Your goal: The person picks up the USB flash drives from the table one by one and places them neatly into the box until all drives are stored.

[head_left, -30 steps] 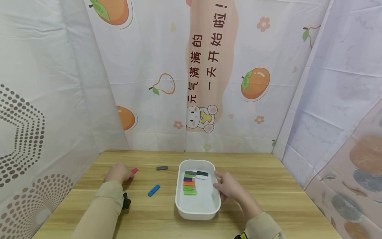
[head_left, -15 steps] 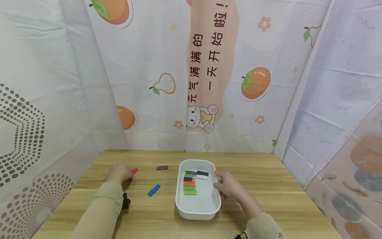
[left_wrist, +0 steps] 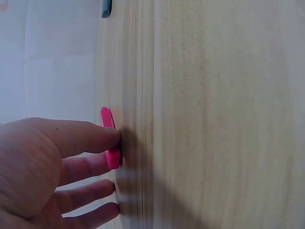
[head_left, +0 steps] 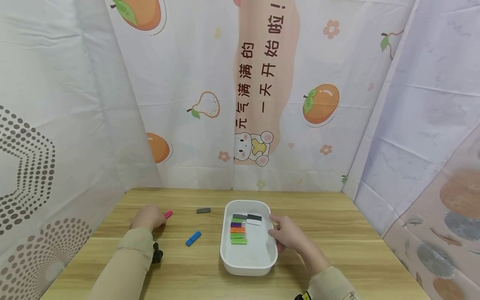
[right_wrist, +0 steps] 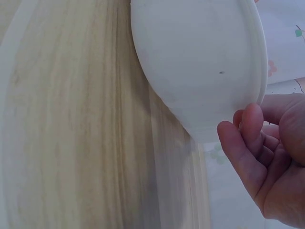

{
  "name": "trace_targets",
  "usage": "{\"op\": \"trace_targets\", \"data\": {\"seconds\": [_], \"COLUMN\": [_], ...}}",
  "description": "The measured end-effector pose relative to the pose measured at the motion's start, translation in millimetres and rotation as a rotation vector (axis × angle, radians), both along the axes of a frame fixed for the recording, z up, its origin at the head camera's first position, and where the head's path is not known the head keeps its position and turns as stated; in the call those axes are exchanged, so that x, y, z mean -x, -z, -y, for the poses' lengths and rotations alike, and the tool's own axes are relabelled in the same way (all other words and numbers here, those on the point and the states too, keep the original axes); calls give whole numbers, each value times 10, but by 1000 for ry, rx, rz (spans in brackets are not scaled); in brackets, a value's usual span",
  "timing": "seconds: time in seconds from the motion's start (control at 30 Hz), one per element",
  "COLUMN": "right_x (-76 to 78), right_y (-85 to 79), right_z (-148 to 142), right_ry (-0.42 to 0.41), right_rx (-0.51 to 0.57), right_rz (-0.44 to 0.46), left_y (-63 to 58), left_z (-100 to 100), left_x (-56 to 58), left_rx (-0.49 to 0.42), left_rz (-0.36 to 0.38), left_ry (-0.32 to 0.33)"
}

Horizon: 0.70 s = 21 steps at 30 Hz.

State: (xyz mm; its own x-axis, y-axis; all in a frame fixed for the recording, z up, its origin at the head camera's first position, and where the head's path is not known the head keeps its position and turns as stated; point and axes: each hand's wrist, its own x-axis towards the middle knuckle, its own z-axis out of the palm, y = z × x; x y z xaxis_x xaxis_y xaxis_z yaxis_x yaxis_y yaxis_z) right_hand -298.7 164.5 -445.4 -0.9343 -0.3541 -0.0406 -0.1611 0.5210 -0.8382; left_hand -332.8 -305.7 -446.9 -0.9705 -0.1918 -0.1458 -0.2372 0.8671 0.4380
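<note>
My left hand is at the left of the table and pinches a pink USB stick between thumb and fingers, close over the wood. In the head view only one end of the pink stick shows past the hand. A blue USB stick and a dark grey one lie on the table to its right. My right hand grips the right wall of a white plastic tray, fingers on the outside and one over the rim. Inside the tray, several USB sticks in green, orange, purple, grey, black and white lie flat.
The wooden table ends at a printed curtain at the back, with more cloth at both sides. The tray stands near the middle, between my two hands.
The left hand shifts very slightly, and the pink USB stick's visible end moves a touch left with it. The right hand and the tray keep their places.
</note>
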Motion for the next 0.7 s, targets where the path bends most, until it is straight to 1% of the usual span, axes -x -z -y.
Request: {"op": "trace_targets", "data": {"seconds": [0.33,0.43,0.67,0.7], "right_x": [-8,-8,-8,-9], "right_y": [-3,-3,3,4], "right_z": [0,1,3,3], "right_ry": [5,3,4,3], "right_rx": [1,2,7,9], "right_rz": [3,6,10,10], "left_y": [-45,-50,-58,-64], "left_z": [-30,-31,-68,-79], "left_x": [-34,-40,-34,-33], "left_rx": [-3,-15,-1,-10], "left_rz": [7,-7,-51,-53], "left_ry": [-16,-4,60,60]}}
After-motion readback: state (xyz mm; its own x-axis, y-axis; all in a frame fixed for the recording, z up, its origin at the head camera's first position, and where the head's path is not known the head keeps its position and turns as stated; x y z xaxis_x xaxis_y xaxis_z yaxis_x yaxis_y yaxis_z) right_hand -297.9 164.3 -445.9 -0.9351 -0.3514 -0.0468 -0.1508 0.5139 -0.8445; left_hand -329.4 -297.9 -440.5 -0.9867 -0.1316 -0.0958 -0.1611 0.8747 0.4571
